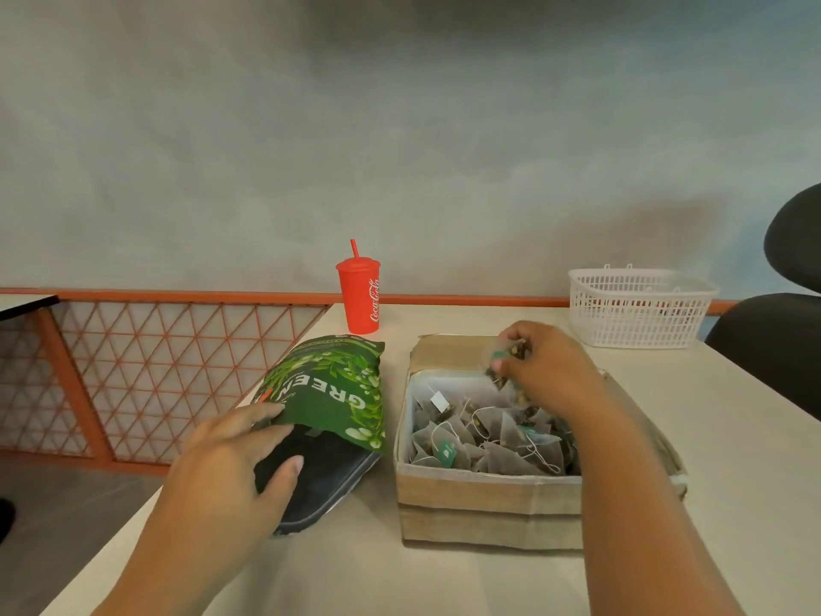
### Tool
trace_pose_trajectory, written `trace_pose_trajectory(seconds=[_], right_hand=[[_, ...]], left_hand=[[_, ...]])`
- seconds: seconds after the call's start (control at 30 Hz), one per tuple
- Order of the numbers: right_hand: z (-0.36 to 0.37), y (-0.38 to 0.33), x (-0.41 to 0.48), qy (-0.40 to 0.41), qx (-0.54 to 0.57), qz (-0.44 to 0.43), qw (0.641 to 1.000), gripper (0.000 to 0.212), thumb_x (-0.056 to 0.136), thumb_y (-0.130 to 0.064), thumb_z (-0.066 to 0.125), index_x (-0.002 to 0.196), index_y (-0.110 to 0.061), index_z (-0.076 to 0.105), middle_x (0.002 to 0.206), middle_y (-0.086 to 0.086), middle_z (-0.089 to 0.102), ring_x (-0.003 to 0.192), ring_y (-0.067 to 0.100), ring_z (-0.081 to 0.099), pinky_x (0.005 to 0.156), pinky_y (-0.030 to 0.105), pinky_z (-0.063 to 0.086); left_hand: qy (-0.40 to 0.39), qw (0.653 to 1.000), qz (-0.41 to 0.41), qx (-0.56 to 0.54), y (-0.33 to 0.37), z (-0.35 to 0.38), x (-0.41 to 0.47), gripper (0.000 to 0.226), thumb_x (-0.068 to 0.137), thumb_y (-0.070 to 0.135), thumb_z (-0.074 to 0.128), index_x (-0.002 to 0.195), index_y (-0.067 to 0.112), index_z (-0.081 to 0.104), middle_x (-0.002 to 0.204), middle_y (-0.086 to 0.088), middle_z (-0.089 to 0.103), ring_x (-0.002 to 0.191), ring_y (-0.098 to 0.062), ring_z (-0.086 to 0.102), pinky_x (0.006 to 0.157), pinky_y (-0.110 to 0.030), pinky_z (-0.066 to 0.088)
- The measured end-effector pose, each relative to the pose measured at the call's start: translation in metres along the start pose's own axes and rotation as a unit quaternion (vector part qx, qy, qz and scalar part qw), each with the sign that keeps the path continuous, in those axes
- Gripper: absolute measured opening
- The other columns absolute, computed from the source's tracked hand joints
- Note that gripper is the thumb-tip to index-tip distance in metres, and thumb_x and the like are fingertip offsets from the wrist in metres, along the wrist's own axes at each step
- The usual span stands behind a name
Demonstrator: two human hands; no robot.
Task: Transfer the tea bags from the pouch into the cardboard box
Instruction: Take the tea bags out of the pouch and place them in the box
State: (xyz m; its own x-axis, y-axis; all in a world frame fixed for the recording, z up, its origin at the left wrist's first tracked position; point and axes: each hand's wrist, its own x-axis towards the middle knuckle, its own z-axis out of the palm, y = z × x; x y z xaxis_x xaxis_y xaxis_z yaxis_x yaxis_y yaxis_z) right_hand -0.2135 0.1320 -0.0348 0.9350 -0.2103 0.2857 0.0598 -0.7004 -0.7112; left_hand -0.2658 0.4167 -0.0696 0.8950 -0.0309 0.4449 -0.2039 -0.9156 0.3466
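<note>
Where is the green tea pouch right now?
Head view: the green tea pouch lies on the table left of the cardboard box, just this side of the red Coca-Cola cup, with the left hand holding its open mouth.

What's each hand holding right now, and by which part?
Right hand pinches a few tea bags by their mesh bodies, over the box. Left hand holds the pouch at its open mouth.

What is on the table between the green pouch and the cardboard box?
Nothing. The head view shows only a narrow bare strip of the table between the green pouch and the cardboard box, which appear not to touch.
</note>
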Motion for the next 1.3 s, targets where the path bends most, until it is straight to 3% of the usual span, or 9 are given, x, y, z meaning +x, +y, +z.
trace_pose_trajectory(seconds=[0.17,0.3,0.6,0.7,0.83,0.93,1.07,1.17,1.3], right_hand=[[0.002,0.007,0.002,-0.01,0.008,0.036,0.999,0.048,0.085,-0.017,0.064,0.13,-0.022,0.048,0.116,0.004,0.056,0.085,0.016,0.057,0.074,0.025,0.046],[-0.01,0.012,0.002,-0.003,0.047,0.036,0.998,0.034,0.086,-0.02,0.064,0.118,-0.021,0.057,0.09,0.002,0.067,0.074,0.019,0.065,0.085,0.039,0.052],[-0.044,0.028,-0.002,0.127,0.088,0.038,0.987,0.017,0.091,-0.012,0.054,0.103,-0.019,0.062,0.08,-0.006,0.058,0.072,0.01,0.056,0.065,0.023,0.043],[-0.046,0.036,-0.002,0.146,0.1,0.063,0.982,0.022,0.092,-0.015,0.052,0.113,-0.018,0.06,0.103,-0.003,0.06,0.083,0.012,0.053,0.069,0.023,0.04],[-0.046,0.04,-0.006,0.07,0.157,0.105,0.98,0.048,0.097,-0.045,0.032,0.135,-0.018,0.043,0.148,0.004,0.033,0.132,0.028,0.035,0.103,0.046,0.035],[-0.054,0.039,-0.008,0.083,0.232,0.12,0.962,0.055,0.095,-0.053,0.025,0.139,-0.024,0.039,0.152,0.001,0.026,0.138,0.027,0.025,0.106,0.049,0.03],[-0.058,0.027,-0.009,0.115,0.176,0.084,0.974,0.057,0.093,-0.056,0.026,0.137,-0.023,0.041,0.146,0.003,0.038,0.133,0.027,0.034,0.108,0.051,0.03],[-0.055,0.004,-0.012,0.106,0.173,0.029,0.979,0.035,0.095,-0.041,0.041,0.12,-0.022,0.056,0.113,-0.003,0.058,0.115,0.021,0.051,0.101,0.044,0.039],[-0.038,-0.045,-0.027,0.001,0.205,-0.098,0.974,0.017,0.09,-0.019,0.056,0.102,-0.024,0.067,0.095,-0.008,0.064,0.079,-0.002,0.055,0.071,0.004,0.04]], left_hand=[[0.015,0.999,0.008,-0.036,0.002,0.001,-0.002,0.048,0.08,0.018,0.066,0.127,0.02,0.057,0.134,0.013,0.048,0.122,-0.014,0.042,0.099,-0.03,0.035],[0.022,0.999,0.037,-0.033,0.007,-0.001,0.005,0.052,0.082,0.019,0.064,0.132,0.021,0.051,0.138,0.012,0.044,0.124,-0.014,0.042,0.102,-0.032,0.035],[0.034,0.997,0.066,-0.033,0.011,-0.002,0.021,0.053,0.08,0.011,0.066,0.131,0.014,0.051,0.133,0.004,0.049,0.123,-0.018,0.042,0.098,-0.025,0.026],[0.035,0.996,0.077,-0.024,0.012,-0.001,0.025,0.053,0.08,0.011,0.065,0.132,0.014,0.05,0.134,0.004,0.049,0.124,-0.019,0.042,0.1,-0.027,0.027],[0.034,0.995,0.089,-0.029,0.013,-0.002,0.028,0.053,0.08,0.009,0.066,0.13,0.011,0.052,0.133,0.003,0.051,0.124,-0.019,0.044,0.1,-0.026,0.026],[0.041,0.994,0.092,-0.034,0.016,-0.004,0.03,0.051,0.081,0.008,0.064,0.131,0.011,0.051,0.134,0.003,0.05,0.125,-0.018,0.041,0.101,-0.026,0.025],[0.052,0.992,0.104,-0.042,0.017,-0.011,0.035,0.049,0.084,0.005,0.059,0.131,0.014,0.051,0.135,0.007,0.049,0.126,-0.014,0.038,0.103,-0.025,0.024],[0.07,0.99,0.111,-0.057,0.025,-0.017,0.038,0.046,0.085,0.003,0.057,0.13,0.014,0.053,0.133,0.008,0.049,0.125,-0.012,0.037,0.102,-0.023,0.023],[0.096,0.98,0.15,-0.084,0.034,-0.024,0.043,0.044,0.087,0.0,0.053,0.128,0.015,0.054,0.127,0.016,0.046,0.116,0.001,0.032,0.098,-0.011,0.019]])
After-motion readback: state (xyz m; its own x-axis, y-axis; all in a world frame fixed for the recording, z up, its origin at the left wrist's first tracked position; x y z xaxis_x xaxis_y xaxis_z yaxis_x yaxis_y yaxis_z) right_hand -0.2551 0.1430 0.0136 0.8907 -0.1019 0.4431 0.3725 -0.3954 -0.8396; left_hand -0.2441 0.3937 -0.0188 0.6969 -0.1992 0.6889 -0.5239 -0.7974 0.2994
